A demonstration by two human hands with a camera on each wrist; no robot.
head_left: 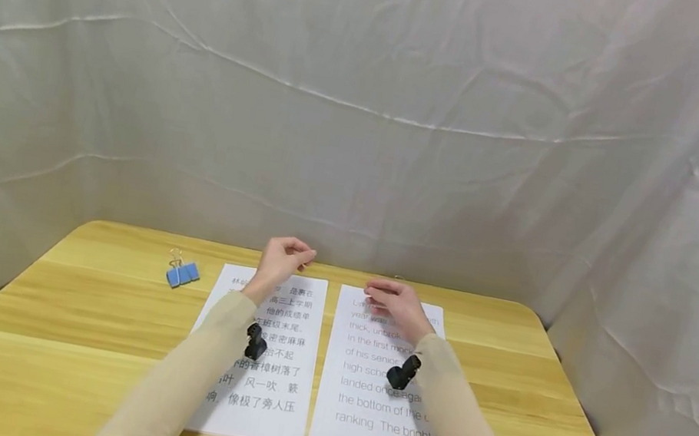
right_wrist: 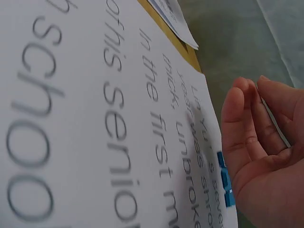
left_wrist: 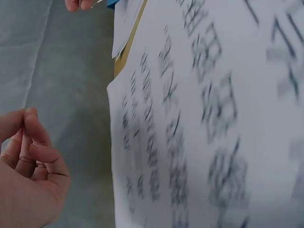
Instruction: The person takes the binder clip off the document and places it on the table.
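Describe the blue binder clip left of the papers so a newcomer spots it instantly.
On the yellow wooden table, find the paper with Chinese text. Left of its far end lies a small blue binder clip. Unlike the blue item by the far edge of the English paper, it lies apart from both papers.

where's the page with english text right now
In the head view, the English page lies on the table, partly hidden by the right hand, just right of the Chinese page.

Booth-like space: grey drapes (head_left: pixel 359 165), wooden table (head_left: pixel 71 325)
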